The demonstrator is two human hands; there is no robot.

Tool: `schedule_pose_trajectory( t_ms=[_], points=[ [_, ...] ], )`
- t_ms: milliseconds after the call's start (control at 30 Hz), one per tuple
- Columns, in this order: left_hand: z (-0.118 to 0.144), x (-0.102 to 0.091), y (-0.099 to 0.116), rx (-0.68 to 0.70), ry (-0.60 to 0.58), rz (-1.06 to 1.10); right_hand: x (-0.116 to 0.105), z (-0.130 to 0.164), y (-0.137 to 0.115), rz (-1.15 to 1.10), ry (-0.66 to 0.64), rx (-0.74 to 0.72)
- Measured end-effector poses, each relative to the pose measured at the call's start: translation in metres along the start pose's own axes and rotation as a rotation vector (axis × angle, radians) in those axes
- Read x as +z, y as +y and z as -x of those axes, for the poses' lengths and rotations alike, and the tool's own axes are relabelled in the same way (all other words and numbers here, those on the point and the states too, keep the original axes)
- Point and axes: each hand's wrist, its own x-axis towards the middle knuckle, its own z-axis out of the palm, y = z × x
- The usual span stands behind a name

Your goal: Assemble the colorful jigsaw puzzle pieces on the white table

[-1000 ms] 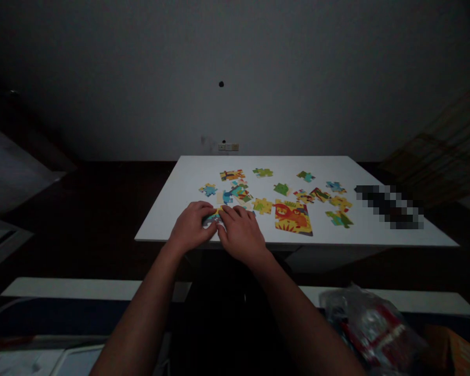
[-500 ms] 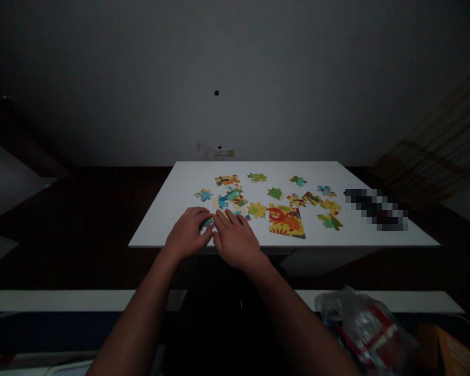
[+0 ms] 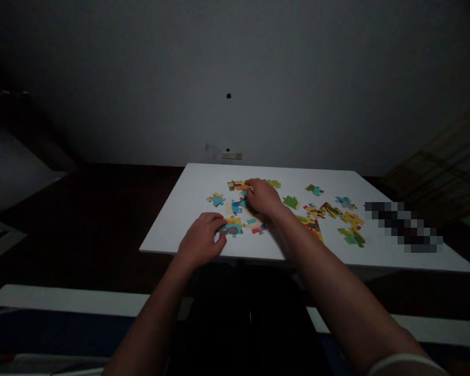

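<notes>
My left hand (image 3: pixel 202 237) rests near the front edge of the white table (image 3: pixel 168 230). Its thumb and fingers hold the left side of a puzzle piece with a grey animal on teal and yellow (image 3: pixel 232 228). Farther back, my right hand (image 3: pixel 264 197) has its fingers closed at the right end of an orange-and-yellow puzzle piece (image 3: pixel 235 185); its fingertips are partly hidden. Between the hands lie a blue-and-cream piece (image 3: pixel 235 207) and a cream-and-red piece (image 3: pixel 255 225). A blue piece (image 3: pixel 216 199) is to the left.
Right of my arm, several puzzle pieces are scattered, among them a green one (image 3: pixel 291 202) and a yellow one (image 3: pixel 351 218). My forearm partly covers a red-and-yellow puzzle section (image 3: pixel 312 225). A dark pixelated object (image 3: pixel 403 227) lies at the table's right side.
My right hand has left the grey-animal piece and reached forward to the orange piece. My left hand stays at the grey-animal piece, which is now uncovered. The view has shifted and tilted slightly.
</notes>
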Motion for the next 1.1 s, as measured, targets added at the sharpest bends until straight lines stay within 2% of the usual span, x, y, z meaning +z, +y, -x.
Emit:
schedule_pose_trajectory(
  t_ms=[200,333,433,667,967,1100],
  points=[
    [0.004,-0.001,0.001,0.009,-0.010,0.013,0.020,-0.069,0.014,0.023,-0.187,-0.072],
    [0.005,-0.001,0.002,0.017,-0.008,0.037,0.026,-0.095,0.020,-0.070,-0.287,-0.171],
    [0.005,0.000,0.003,0.020,-0.007,0.045,0.026,-0.107,0.025,-0.122,-0.293,-0.155],
    [0.009,-0.004,0.005,0.040,-0.030,0.073,0.026,-0.119,0.032,-0.165,-0.369,-0.130],
    [0.014,-0.005,0.003,0.113,-0.046,0.074,0.020,-0.108,0.030,-0.058,-0.295,-0.109],
    [0.017,-0.005,0.004,0.127,-0.036,0.057,0.016,-0.099,0.027,-0.088,-0.262,-0.112]
  ],
)
